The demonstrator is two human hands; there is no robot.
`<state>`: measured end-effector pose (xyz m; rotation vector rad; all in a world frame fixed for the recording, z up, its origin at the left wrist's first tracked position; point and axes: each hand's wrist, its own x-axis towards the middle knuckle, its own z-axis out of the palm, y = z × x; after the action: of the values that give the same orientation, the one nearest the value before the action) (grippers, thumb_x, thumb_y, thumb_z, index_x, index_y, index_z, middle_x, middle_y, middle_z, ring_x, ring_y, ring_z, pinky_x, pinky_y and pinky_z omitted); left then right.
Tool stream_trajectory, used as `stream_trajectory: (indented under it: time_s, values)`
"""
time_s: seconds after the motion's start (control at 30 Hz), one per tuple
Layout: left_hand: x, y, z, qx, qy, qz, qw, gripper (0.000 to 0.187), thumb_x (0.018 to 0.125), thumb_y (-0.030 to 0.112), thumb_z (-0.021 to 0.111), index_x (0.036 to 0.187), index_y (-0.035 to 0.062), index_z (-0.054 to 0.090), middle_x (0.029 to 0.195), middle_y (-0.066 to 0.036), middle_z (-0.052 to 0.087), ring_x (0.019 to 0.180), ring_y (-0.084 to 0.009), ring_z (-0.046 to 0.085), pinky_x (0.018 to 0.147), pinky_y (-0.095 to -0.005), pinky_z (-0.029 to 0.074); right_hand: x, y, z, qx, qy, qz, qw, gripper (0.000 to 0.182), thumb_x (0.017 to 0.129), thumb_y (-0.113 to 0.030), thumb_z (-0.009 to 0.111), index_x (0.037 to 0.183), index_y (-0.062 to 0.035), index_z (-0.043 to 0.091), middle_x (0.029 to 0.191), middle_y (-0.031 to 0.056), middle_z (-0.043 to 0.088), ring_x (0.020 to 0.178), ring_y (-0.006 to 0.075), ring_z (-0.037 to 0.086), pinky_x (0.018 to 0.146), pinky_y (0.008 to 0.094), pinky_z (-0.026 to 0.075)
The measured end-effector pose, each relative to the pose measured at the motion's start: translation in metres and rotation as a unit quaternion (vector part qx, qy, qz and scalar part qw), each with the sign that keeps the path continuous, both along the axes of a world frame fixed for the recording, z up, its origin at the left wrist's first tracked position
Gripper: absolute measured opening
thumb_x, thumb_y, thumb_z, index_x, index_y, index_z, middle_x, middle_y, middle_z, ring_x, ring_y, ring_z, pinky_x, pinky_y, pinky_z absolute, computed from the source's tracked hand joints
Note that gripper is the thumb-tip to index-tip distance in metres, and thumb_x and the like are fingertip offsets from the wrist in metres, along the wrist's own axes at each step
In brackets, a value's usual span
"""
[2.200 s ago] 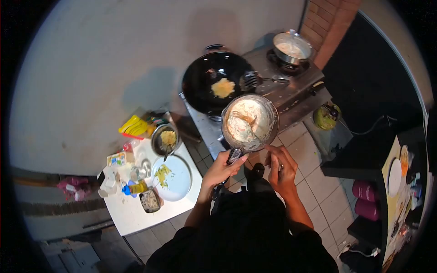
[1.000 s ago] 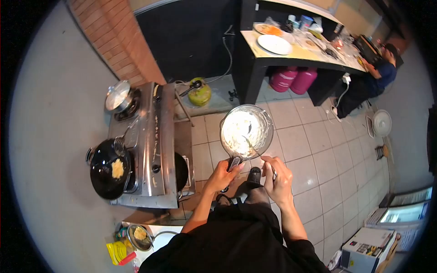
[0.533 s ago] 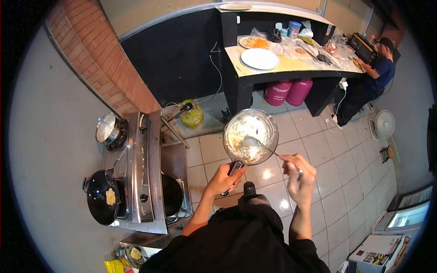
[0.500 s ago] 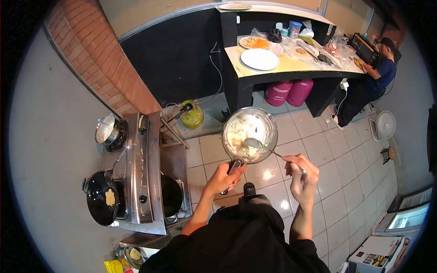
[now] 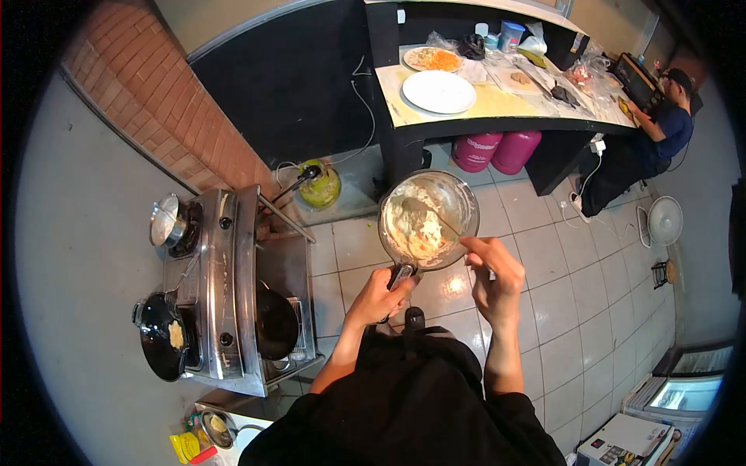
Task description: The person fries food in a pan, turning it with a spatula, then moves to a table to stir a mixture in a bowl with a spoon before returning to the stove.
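My left hand point(image 5: 379, 297) is closed around the dark handle point(image 5: 401, 275) of a saucepan point(image 5: 469, 208) held out in front of me above the floor. Inside the pan lies a pale, lumpy batter point(image 5: 426, 241), smeared up the walls. My right hand point(image 5: 496, 278), at the pan's right edge, pinches the thin handle of a spoon point(image 5: 449, 226). The spoon's bowl rests in the batter, partly covered by it.
To the left is a steel stove point(image 5: 221, 287) bearing a black wok point(image 5: 159, 349) with a piece of food in oil, and a small pot point(image 5: 167, 225). A green gas cylinder point(image 5: 320, 189) stands behind. Across the room, a person point(image 5: 660, 136) sits by a counter point(image 5: 381, 97) holding a white plate point(image 5: 439, 92).
My right hand has moved left and slightly up towards the pan, pushing the spoon deeper into the batter. My left hand keeps its hold on the handle.
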<state>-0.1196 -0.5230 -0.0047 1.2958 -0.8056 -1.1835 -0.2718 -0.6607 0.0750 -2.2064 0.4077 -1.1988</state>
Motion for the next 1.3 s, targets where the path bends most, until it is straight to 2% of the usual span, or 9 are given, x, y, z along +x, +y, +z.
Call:
stream_trajectory:
  time_s: [0.17, 0.3, 0.4, 0.57, 0.63, 0.77, 1.07, 1.13, 1.3]
  values:
    - [0.005, -0.001, 0.007, 0.002, -0.023, 0.018, 1.0, 0.032, 0.094, 0.027, 0.057, 0.072, 0.0058, 0.047, 0.054, 0.003, 0.043, 0.042, -0.0039, 0.04, 0.038, -0.0231, 0.03, 0.006, -0.011, 0.016, -0.091, -0.021, -0.041, 0.995, 0.024, 0.072, 0.011, 0.064, 0.095, 0.0017, 0.063, 0.074, 0.0116, 0.058, 0.059, 0.0253, 0.055, 0.053, 0.0311, 0.043]
    - [0.002, 0.004, 0.007, 0.006, -0.01, 0.051, 0.999, 0.035, 0.094, 0.027, 0.058, 0.069, 0.0058, 0.047, 0.053, 0.003, 0.043, 0.042, -0.0038, 0.039, 0.037, -0.023, 0.03, 0.006, -0.011, -0.004, -0.048, 0.007, -0.06, 0.997, 0.014, 0.079, 0.009, 0.059, 0.092, 0.0028, 0.063, 0.069, 0.0107, 0.055, 0.055, 0.0227, 0.053, 0.051, 0.0311, 0.041]
    - [0.008, 0.006, 0.005, 0.001, -0.018, 0.05, 0.999, 0.035, 0.094, 0.026, 0.058, 0.068, 0.0062, 0.046, 0.053, 0.003, 0.043, 0.041, -0.0042, 0.039, 0.036, -0.0229, 0.029, 0.007, 0.0, -0.02, 0.09, -0.03, -0.048, 0.994, 0.021, 0.095, -0.005, 0.045, 0.088, 0.0053, 0.062, 0.061, 0.0092, 0.053, 0.048, 0.0144, 0.051, 0.045, 0.0282, 0.038]
    - [0.005, 0.003, 0.005, 0.012, -0.011, 0.056, 0.998, 0.037, 0.094, 0.027, 0.057, 0.065, 0.0067, 0.044, 0.053, 0.003, 0.044, 0.04, -0.0043, 0.039, 0.036, -0.0223, 0.029, 0.016, 0.019, -0.037, 0.226, -0.061, -0.04, 0.971, 0.028, 0.099, -0.011, 0.041, 0.089, 0.006, 0.061, 0.062, 0.0076, 0.057, 0.045, 0.0114, 0.054, 0.043, 0.0243, 0.041]
    - [0.006, 0.0, 0.001, 0.016, 0.002, 0.056, 0.998, 0.037, 0.094, 0.028, 0.057, 0.066, 0.0068, 0.044, 0.053, 0.002, 0.044, 0.041, -0.0042, 0.039, 0.036, -0.0218, 0.03, 0.022, 0.019, -0.041, 0.383, -0.139, -0.02, 0.913, 0.031, 0.1, -0.015, 0.04, 0.089, 0.007, 0.059, 0.062, 0.0085, 0.057, 0.047, 0.0138, 0.056, 0.042, 0.025, 0.044]
    - [0.005, 0.001, 0.001, 0.028, 0.019, 0.048, 0.998, 0.037, 0.095, 0.029, 0.056, 0.068, 0.0065, 0.044, 0.054, 0.002, 0.044, 0.041, -0.0041, 0.039, 0.037, -0.0217, 0.03, 0.024, 0.012, -0.036, 0.452, -0.199, -0.004, 0.87, 0.035, 0.101, -0.019, 0.039, 0.089, 0.008, 0.058, 0.063, 0.0102, 0.057, 0.048, 0.0161, 0.057, 0.044, 0.0272, 0.049]
    - [-0.003, 0.001, -0.001, 0.008, 0.067, 0.054, 0.996, 0.028, 0.096, 0.029, 0.053, 0.083, 0.0053, 0.046, 0.058, 0.001, 0.044, 0.043, -0.0041, 0.038, 0.037, -0.0215, 0.03, 0.008, -0.005, -0.029, 0.332, -0.114, -0.001, 0.936, 0.032, 0.1, -0.017, 0.043, 0.089, 0.0062, 0.062, 0.063, 0.0073, 0.057, 0.049, 0.0121, 0.055, 0.045, 0.0243, 0.044]
    - [-0.002, 0.0, -0.004, 0.004, 0.056, 0.036, 0.998, 0.033, 0.098, 0.031, 0.05, 0.102, -0.0019, 0.047, 0.058, 0.0, 0.042, 0.043, -0.0052, 0.037, 0.039, -0.0218, 0.031, 0.001, -0.01, -0.027, 0.303, -0.081, -0.005, 0.95, 0.031, 0.1, -0.016, 0.043, 0.09, 0.0063, 0.062, 0.063, 0.0069, 0.057, 0.05, 0.0113, 0.055, 0.046, 0.0242, 0.043]
    - [-0.005, -0.007, 0.001, -0.002, 0.05, 0.031, 0.998, 0.029, 0.098, 0.03, 0.05, 0.096, 0.0013, 0.046, 0.058, 0.001, 0.043, 0.043, -0.0047, 0.037, 0.039, -0.0215, 0.031, -0.01, -0.012, -0.027, 0.255, -0.031, -0.018, 0.966, 0.026, 0.099, -0.012, 0.045, 0.094, 0.0067, 0.063, 0.065, 0.0073, 0.059, 0.055, 0.0107, 0.056, 0.05, 0.0251, 0.043]
